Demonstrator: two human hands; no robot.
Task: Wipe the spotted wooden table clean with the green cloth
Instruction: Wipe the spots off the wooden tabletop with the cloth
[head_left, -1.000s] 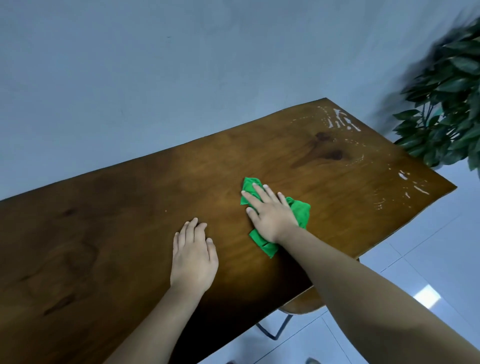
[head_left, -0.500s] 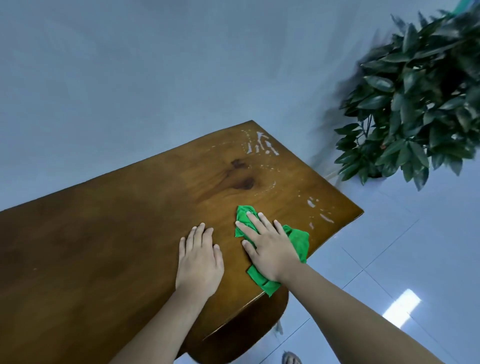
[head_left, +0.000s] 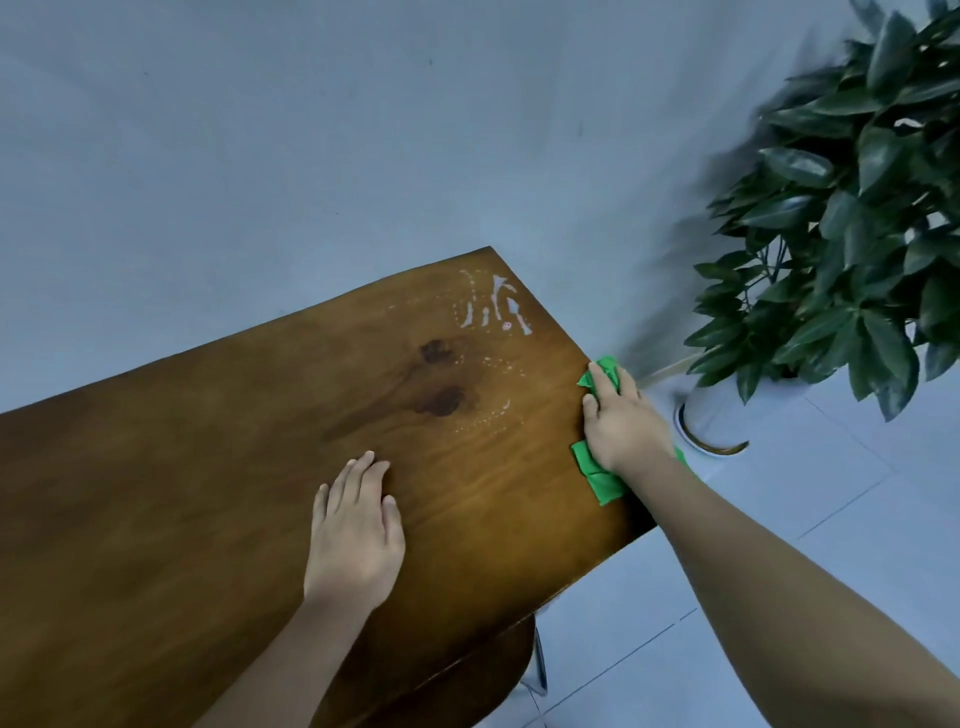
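A brown wooden table (head_left: 218, 483) fills the lower left. White spots and streaks (head_left: 493, 306) mark its far right corner, and a faint dotted trail (head_left: 488, 415) curves near two dark knots. My right hand (head_left: 621, 423) presses the green cloth (head_left: 597, 475) flat on the table's right edge, fingers curled over the cloth's top end. My left hand (head_left: 358, 530) lies flat on the wood, palm down, fingers together, holding nothing.
A potted plant (head_left: 857, 218) with dark green leaves stands on the tiled floor (head_left: 779, 519) just right of the table, in a white pot (head_left: 711, 415). A grey wall (head_left: 311, 130) runs behind. A chair seat (head_left: 498, 660) pokes out under the table's near edge.
My right hand has slid the cloth rightward to the table's right edge, over the spots that were there. My left hand stayed flat on the wood. The view has swung right.
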